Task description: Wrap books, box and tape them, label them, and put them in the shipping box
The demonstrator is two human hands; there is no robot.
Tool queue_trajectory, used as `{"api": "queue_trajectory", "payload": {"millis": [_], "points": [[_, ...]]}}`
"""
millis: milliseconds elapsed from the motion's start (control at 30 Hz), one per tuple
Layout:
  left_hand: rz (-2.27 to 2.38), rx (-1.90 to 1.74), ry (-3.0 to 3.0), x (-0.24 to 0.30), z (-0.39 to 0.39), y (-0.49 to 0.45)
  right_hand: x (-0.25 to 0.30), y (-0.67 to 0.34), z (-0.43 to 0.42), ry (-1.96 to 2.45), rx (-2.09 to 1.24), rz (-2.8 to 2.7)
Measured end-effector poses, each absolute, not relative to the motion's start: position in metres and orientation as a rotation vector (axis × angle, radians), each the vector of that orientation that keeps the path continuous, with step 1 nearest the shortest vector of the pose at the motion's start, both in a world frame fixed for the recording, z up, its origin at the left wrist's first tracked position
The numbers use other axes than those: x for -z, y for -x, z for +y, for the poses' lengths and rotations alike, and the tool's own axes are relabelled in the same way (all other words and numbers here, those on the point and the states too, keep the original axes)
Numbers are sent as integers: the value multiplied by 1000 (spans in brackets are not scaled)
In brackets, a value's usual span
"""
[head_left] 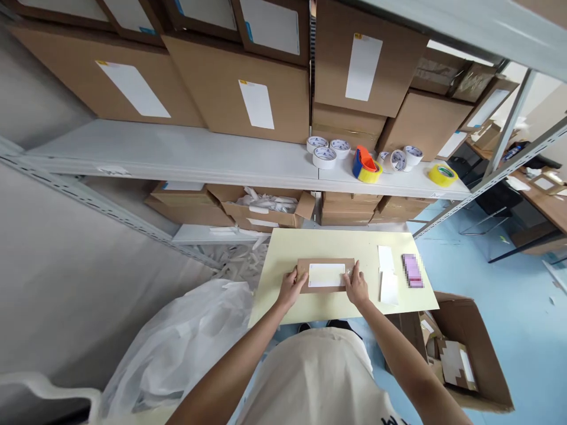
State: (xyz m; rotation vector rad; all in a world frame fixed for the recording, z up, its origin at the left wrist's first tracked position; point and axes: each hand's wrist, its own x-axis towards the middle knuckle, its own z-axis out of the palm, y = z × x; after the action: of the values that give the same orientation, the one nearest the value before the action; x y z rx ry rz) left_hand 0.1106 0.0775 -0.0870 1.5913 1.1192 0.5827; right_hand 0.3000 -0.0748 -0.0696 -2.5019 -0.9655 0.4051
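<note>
A small flat cardboard box [326, 290] with a white label [326, 275] on its top face is at the middle of a pale yellow table [287, 245]. My left hand [292, 287] grips the box's left end, thumb on top. At the right end my right hand [357, 285] holds it the same way, its thumb near the label's edge. Whether the box rests on the table or is slightly raised, I cannot tell. To the right of it lie white paper slips [388, 287] and a purple, blurred-out rectangular object [413, 270].
Metal shelving [199, 150] behind the table carries large cartons [248, 88], white tape rolls [325, 157] and a tape dispenser [367, 168]. An open carton [482, 348] holding smaller boxes stands on the floor at right. White plastic sheeting [190, 330] bulges at left.
</note>
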Motion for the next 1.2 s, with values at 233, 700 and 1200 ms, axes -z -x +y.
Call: {"api": "queue_trajectory", "payload": {"millis": [233, 700, 1200], "points": [[1201, -472, -1707, 106, 86, -123, 73, -295, -72, 2487, -315, -1212], [1023, -631, -2346, 48, 52, -166, 84, -328, -92, 2111, -579, -1344], [384, -271, -2494, 38, -28, -257, 146, -436, -211, 2682, -787, -1074]]}}
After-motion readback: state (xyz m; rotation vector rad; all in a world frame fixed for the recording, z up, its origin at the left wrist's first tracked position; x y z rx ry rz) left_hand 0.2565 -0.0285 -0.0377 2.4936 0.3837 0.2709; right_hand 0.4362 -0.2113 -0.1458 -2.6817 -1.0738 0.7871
